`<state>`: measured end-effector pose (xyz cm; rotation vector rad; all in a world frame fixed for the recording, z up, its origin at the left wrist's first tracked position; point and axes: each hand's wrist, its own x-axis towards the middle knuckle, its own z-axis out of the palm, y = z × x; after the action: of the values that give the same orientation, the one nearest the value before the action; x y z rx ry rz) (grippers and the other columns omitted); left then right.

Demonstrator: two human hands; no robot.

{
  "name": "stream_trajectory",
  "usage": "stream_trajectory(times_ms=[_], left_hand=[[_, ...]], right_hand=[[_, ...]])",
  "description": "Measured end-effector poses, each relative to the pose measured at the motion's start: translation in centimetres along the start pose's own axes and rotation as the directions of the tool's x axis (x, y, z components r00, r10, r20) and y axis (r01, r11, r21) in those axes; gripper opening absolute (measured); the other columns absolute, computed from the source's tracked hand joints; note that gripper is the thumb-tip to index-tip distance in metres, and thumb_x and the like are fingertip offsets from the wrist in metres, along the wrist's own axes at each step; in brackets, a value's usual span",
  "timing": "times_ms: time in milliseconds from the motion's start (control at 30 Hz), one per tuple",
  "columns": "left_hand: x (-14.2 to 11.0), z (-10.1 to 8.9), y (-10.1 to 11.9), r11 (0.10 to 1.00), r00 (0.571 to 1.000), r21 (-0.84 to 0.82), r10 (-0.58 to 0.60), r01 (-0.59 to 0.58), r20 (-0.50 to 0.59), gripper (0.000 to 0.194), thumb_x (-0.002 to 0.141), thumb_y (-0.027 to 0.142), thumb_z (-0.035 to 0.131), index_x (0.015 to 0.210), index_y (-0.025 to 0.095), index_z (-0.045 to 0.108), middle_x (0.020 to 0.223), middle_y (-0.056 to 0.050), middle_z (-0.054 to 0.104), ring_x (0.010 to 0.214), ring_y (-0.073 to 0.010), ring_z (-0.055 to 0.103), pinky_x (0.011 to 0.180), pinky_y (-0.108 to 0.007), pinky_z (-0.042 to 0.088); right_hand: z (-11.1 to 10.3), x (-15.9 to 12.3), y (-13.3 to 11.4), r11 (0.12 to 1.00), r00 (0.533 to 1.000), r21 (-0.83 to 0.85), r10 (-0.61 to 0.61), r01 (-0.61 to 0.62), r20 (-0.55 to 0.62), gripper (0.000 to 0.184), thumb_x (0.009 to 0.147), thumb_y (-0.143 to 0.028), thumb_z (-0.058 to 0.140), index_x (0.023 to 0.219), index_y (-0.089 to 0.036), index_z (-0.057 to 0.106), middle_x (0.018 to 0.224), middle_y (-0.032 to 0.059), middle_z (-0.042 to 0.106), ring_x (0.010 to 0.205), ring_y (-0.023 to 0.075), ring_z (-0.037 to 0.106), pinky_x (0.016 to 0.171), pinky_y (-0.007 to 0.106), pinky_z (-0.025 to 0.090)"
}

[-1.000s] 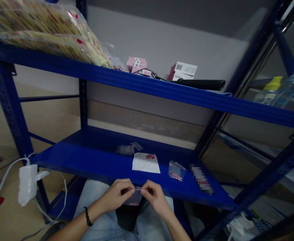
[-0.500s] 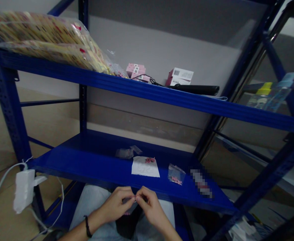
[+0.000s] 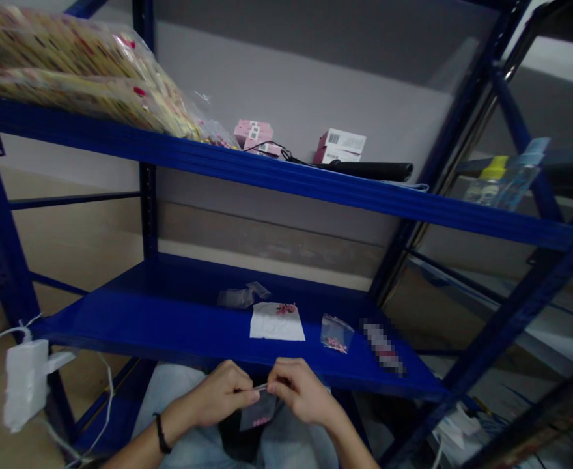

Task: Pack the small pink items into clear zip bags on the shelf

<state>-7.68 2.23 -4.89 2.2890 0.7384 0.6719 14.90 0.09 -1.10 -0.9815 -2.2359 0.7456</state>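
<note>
Between my hands hangs a small clear zip bag (image 3: 257, 413) with several pink beads at its bottom. My left hand (image 3: 223, 393) pinches the bag's top edge at its left side, thumb against the fingers. At the other end of that edge, my right hand (image 3: 300, 391) grips it the same way. Both hands are over my lap, just in front of the blue shelf. On the shelf lies a white paper sheet (image 3: 274, 326) with a small pile of dark pink pieces (image 3: 285, 309). Right of it is another clear zip bag (image 3: 336, 333) holding pink beads.
Clear plastic bags (image 3: 237, 298) lie behind the paper; a blurred-out item (image 3: 383, 347) is at the right. The upper shelf edge (image 3: 286, 179) crosses above, carrying packed bags (image 3: 71, 71), pink boxes (image 3: 254, 135) and a black rod-like object (image 3: 374, 170). A white power strip (image 3: 25, 384) hangs at left.
My hands have moved slightly apart along the bag's top edge, and the bag with its beads now shows more fully below them. The view has shifted a little.
</note>
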Motion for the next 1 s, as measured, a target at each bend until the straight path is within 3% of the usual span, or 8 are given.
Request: stream_trajectory(times_ms=[133, 267, 367, 433, 567, 700, 833, 1000], left_hand=[[-0.5, -1.6, -1.0, 0.991, 0.986, -0.042, -0.133, 0.13, -0.096, 0.058, 0.098, 0.048, 0.041, 0.051, 0.017, 0.056, 0.048, 0.003, 0.049, 0.05, -0.0113, 0.048, 0.056, -0.024, 0.03], [-0.1, -3.6, -3.5, 0.954, 0.846, -0.034, -0.28, 0.297, -0.454, 0.047, 0.093, 0.048, 0.05, 0.058, 0.018, 0.061, 0.052, 0.002, 0.052, 0.056, -0.0143, 0.049, 0.057, -0.025, 0.03], [1.9, -5.2, -5.7, 0.96, 0.797, -0.039, -0.253, 0.278, -0.549, 0.023, 0.087, 0.039, 0.057, 0.082, 0.02, 0.07, 0.069, 0.001, 0.063, 0.065, -0.0169, 0.056, 0.062, -0.025, 0.038], [3.9, -6.4, -7.2, 0.95, 0.762, 0.016, -0.24, 0.312, -0.601, 0.025, 0.082, 0.034, 0.061, 0.101, 0.02, 0.07, 0.082, -0.002, 0.067, 0.073, -0.0197, 0.06, 0.069, -0.027, 0.043], [7.4, -8.8, -10.7, 0.878, 0.803, 0.22, -0.254, 0.425, -0.539, 0.048, 0.078, 0.034, 0.062, 0.121, 0.014, 0.063, 0.12, -0.014, 0.064, 0.113, -0.0284, 0.058, 0.097, -0.035, 0.042], [9.8, -10.8, -13.8, 0.861, 0.853, 0.259, -0.307, 0.438, -0.422, 0.067, 0.061, 0.052, 0.076, 0.118, 0.017, 0.067, 0.128, -0.015, 0.063, 0.125, -0.0376, 0.049, 0.104, -0.042, 0.037], [11.5, -12.0, -15.6, 0.866, 0.888, 0.274, -0.328, 0.419, -0.321, 0.075, 0.046, 0.057, 0.083, 0.111, 0.021, 0.072, 0.125, -0.014, 0.065, 0.122, -0.0397, 0.051, 0.1, -0.042, 0.04], [12.4, -12.2, -15.3, 0.891, 0.906, 0.279, -0.262, 0.36, -0.331, 0.06, 0.052, 0.054, 0.082, 0.102, 0.022, 0.074, 0.116, -0.01, 0.068, 0.119, -0.0354, 0.054, 0.099, -0.038, 0.04]], right_hand=[[-6.1, -1.2, 0.8, 0.994, 0.986, 0.016, 0.107, -0.106, -0.126, 0.029, 0.092, -0.041, 0.055, 0.075, -0.019, 0.065, 0.075, 0.0013, 0.061, 0.072, 0.0163, 0.054, 0.066, 0.026, 0.037], [-13.2, -2.4, 5.0, 0.93, 0.883, 0.198, 0.357, -0.308, -0.305, 0.032, 0.087, -0.048, 0.056, 0.083, -0.018, 0.066, 0.071, 0.0009, 0.061, 0.064, 0.0147, 0.051, 0.06, 0.025, 0.036], [-16.4, -2.0, 9.5, 0.884, 0.827, 0.166, 0.467, -0.437, -0.312, 0.025, 0.085, -0.038, 0.055, 0.083, -0.017, 0.068, 0.068, 0.0012, 0.063, 0.06, 0.0139, 0.052, 0.057, 0.024, 0.035], [-17.4, -1.4, 12.4, 0.835, 0.792, 0.044, 0.535, -0.548, -0.294, 0.02, 0.081, -0.027, 0.054, 0.081, -0.015, 0.07, 0.069, 0.0032, 0.067, 0.063, 0.0156, 0.056, 0.058, 0.024, 0.038], [-18.3, -1.1, 16.2, 0.713, 0.75, -0.265, 0.539, -0.649, -0.384, 0.027, 0.079, -0.019, 0.053, 0.096, -0.018, 0.074, 0.095, 0.0072, 0.075, 0.088, 0.0206, 0.067, 0.074, 0.026, 0.046], [-18.1, -1.0, 16.1, 0.603, 0.702, -0.407, 0.401, -0.686, -0.589, 0.042, 0.087, -0.021, 0.045, 0.125, -0.017, 0.062, 0.104, 0.0124, 0.073, 0.094, 0.0244, 0.069, 0.08, 0.031, 0.049], [-14.9, 0.9, 13.9, 0.763, 0.823, -0.459, 0.163, -0.455, -0.544, 0.04, 0.091, -0.023, 0.039, 0.124, -0.014, 0.06, 0.106, 0.0118, 0.072, 0.097, 0.0234, 0.068, 0.086, 0.033, 0.05], [-9.0, 5.5, 13.1, 0.871, 0.924, -0.448, 0.018, -0.203, -0.382, 0.034, 0.095, -0.024, 0.039, 0.119, -0.017, 0.062, 0.113, 0.0103, 0.069, 0.105, 0.022, 0.065, 0.092, 0.033, 0.048]])
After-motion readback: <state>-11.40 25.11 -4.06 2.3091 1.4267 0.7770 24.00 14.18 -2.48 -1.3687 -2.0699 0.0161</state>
